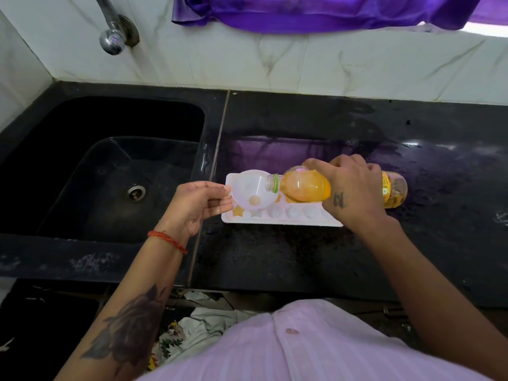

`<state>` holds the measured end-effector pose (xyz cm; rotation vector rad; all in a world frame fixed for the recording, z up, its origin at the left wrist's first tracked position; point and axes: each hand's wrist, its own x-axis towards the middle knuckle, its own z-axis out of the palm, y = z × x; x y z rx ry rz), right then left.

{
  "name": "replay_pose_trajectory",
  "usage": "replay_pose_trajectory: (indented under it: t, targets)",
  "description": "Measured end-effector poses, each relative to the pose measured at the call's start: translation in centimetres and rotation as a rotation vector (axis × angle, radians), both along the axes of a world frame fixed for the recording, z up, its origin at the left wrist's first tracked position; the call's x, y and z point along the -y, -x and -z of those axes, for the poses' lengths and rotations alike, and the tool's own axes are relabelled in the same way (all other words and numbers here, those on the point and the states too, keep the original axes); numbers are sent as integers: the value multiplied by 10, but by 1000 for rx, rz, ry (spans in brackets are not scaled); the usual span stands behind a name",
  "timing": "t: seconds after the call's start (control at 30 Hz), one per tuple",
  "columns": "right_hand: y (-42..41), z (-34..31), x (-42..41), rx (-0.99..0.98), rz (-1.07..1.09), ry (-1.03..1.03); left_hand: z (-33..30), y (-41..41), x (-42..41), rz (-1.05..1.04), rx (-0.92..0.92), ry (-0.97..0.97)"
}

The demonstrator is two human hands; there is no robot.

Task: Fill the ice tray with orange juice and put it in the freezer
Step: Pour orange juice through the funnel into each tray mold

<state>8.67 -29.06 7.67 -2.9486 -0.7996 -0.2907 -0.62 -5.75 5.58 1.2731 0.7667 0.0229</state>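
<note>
Head view, left to right: left hand (200, 204) fingers pinch funnel (251, 191) rim above ice tray (280, 220) at frame centre on dark surface (275, 257). Right hand (354, 193) fingers grip juice bottle (305, 188), long axis horizontal, mouth inside funnel.

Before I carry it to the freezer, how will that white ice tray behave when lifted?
The ice tray looks like thin plastic, so it may flex if lifted by one end. Only a star cell or so near the funnel shows juice; once full, the shallow open cells would probably slosh unless kept level. Two-handed support seems safer.
</note>
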Motion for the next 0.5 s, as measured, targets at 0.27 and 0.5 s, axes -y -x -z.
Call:
replay_pose_trajectory:
  t: [0.27,0.5]
  targets:
    - [1,2,-2,11,-9,17,1,-1,1,-9,-7,4]
    - [0,2,-2,15,-5,23,2,-1,2,-9,-13,14]
